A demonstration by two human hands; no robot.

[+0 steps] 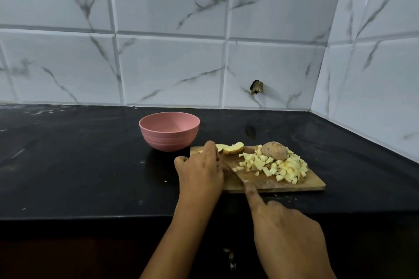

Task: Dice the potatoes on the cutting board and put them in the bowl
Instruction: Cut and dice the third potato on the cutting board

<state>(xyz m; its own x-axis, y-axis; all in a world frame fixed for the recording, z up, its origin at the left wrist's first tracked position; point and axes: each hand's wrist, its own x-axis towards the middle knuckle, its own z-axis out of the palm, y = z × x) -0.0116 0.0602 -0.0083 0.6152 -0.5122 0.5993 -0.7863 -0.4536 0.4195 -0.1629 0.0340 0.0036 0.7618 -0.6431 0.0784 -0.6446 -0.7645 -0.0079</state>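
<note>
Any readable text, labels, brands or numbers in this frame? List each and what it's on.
None: no text, label, brand or number shows on the pink bowl, the cutting board, the wall tiles or the counter.

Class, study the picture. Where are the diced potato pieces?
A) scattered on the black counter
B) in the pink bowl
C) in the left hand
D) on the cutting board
D: the diced potato pieces lie heaped on the cutting board, and the pink bowl looks empty inside.
</note>
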